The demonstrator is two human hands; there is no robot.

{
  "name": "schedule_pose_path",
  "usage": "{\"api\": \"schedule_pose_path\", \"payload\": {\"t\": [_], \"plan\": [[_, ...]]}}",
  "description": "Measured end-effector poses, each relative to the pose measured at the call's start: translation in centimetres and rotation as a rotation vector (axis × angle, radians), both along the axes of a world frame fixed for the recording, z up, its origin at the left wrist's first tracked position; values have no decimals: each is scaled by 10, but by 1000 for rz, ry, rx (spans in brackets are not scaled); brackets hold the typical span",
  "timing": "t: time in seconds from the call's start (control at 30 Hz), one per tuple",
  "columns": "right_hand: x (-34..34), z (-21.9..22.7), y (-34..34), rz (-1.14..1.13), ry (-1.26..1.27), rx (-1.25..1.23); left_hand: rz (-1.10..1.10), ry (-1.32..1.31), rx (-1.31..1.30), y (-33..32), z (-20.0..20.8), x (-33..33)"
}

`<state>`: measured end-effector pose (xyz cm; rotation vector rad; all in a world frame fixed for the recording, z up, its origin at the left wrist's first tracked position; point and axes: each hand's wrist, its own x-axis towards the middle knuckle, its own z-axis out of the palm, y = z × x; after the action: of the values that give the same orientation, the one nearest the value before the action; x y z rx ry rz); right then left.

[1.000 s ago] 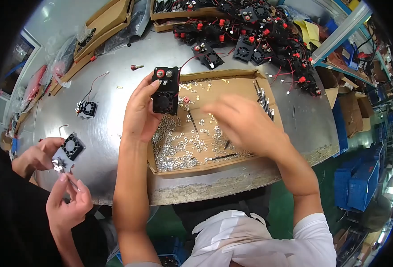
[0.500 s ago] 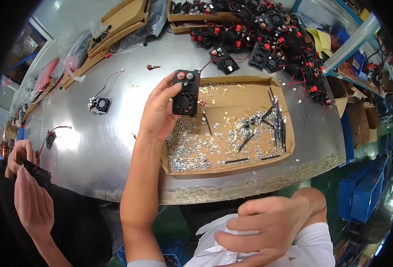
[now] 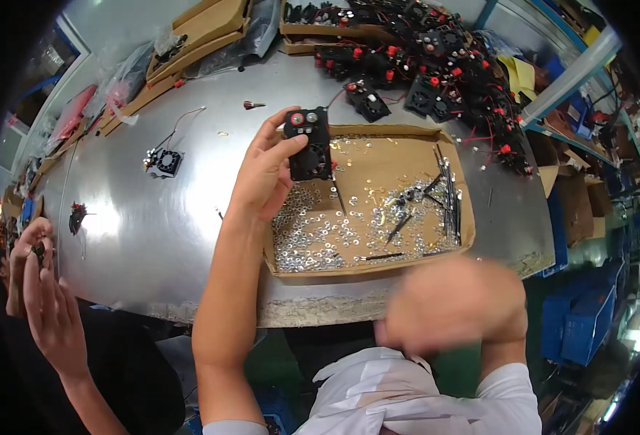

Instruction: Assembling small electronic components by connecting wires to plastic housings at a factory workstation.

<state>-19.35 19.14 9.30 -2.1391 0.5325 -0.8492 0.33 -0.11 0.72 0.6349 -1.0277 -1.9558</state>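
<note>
My left hand [image 3: 262, 174] grips a black fan unit [image 3: 310, 154] by its side, above the left part of a cardboard tray [image 3: 378, 272]. The unit's upper end bears a red-ringed terminal and a silver one; its lower half has a round fan. In the tray lie several small metal nuts and washers [image 3: 309, 250], brassy tabs, and black rods [image 3: 450, 196] along the right side. My right hand [image 3: 454, 301] is a smear of motion over the table's front edge, near the tray's lower right corner. Its fingers cannot be made out.
A heap of fan units [image 3: 436, 87] with red caps and wires covers the back right. A small fan [image 3: 166, 162] and a red-tipped part [image 3: 253, 105] lie left of the tray. A co-worker's hands [image 3: 51, 304] hold a small dark part at far left. Blue crates [image 3: 581, 319] stand right.
My right hand has moved up and forward from my lap toward the table edge. My left hand keeps the fan unit, shifted slightly. The co-worker's dark unit now lies on the table.
</note>
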Motion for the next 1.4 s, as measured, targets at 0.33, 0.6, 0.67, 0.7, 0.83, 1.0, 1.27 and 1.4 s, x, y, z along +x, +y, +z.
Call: {"api": "schedule_pose_path", "payload": {"t": [0.33,0.6,0.67,0.7,0.83,1.0,1.27,1.4], "plan": [[-18,-89,-74,-780,685,-17,58,-69,-15,-3,-9,1],[-15,-100,-75,-837,752,3,-4,-145,-23,8,1,-2],[-15,-100,-78,-815,725,3,-28,-161,-21,8,1,-1],[-17,-101,-79,-818,727,12,-24,-155,-28,9,2,-1],[-25,-103,-81,-779,581,123,6,-151,-60,7,-3,-5],[-31,-105,-79,-773,479,90,28,-167,-67,5,-4,-4],[-28,-103,-72,-784,462,121,8,-199,-55,6,-5,-3],[-29,-106,-71,-781,466,119,26,-208,-41,6,-5,-2]]}}
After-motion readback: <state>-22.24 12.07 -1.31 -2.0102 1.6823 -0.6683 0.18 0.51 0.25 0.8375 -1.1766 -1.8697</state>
